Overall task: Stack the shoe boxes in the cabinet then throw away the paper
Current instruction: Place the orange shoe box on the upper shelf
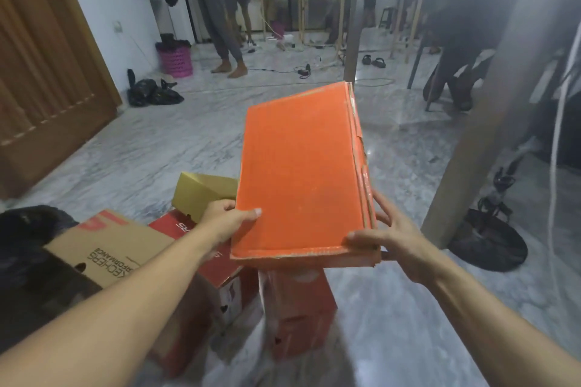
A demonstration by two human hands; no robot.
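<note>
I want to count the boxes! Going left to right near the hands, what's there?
Brown cardboard box with black lettering → red printed shoe box → flat orange cardboard box held by the left hand and right hand.

Both bare forearms reach forward from the near edge, converging toward the middle. The left hand (224,219) is closed on the near left edge of an orange box (301,166), thumb flat on top. The right hand (394,237) clasps the near right corner, thumb on top and fingers spread along the side.
</note>
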